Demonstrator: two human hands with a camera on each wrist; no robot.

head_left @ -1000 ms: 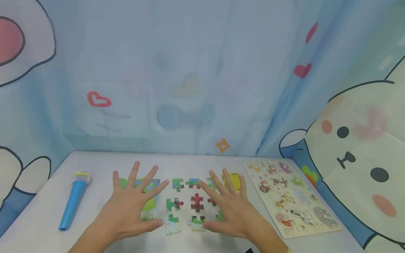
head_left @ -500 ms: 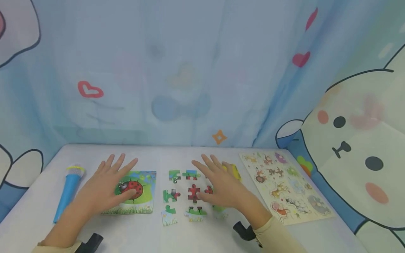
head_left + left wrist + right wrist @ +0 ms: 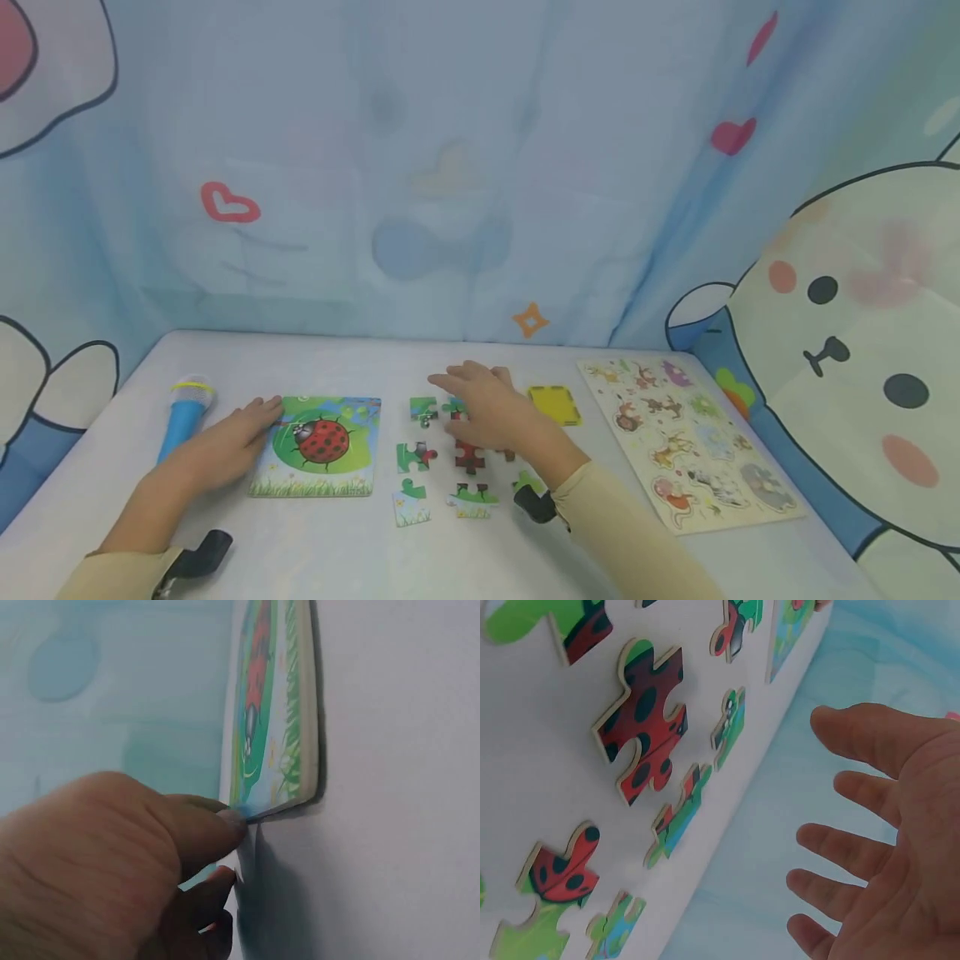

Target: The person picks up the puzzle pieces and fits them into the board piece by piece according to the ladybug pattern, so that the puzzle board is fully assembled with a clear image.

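A ladybug picture board (image 3: 322,446) lies flat on the white table (image 3: 315,358). My left hand (image 3: 225,446) rests on the table beside it. In the left wrist view the fingertips (image 3: 232,821) touch the near corner of the board (image 3: 270,712). Several loose jigsaw pieces lie to the board's right, among them a red spotted piece (image 3: 468,457). My right hand (image 3: 487,412) hovers over the upper pieces, fingers relaxed. In the right wrist view that hand (image 3: 900,825) is spread and holds nothing beside the red spotted piece (image 3: 641,724).
A blue toy microphone (image 3: 180,417) lies at the left of the table. A yellow square tile (image 3: 553,405) sits right of the pieces, and an animal peg puzzle board (image 3: 686,450) lies further right. Cartoon-printed curtains enclose the table on three sides.
Both hands came down from a spread pose over the table. The left hand slid left to the board's edge, uncovering the ladybug. The right hand moved forward over the upper pieces.
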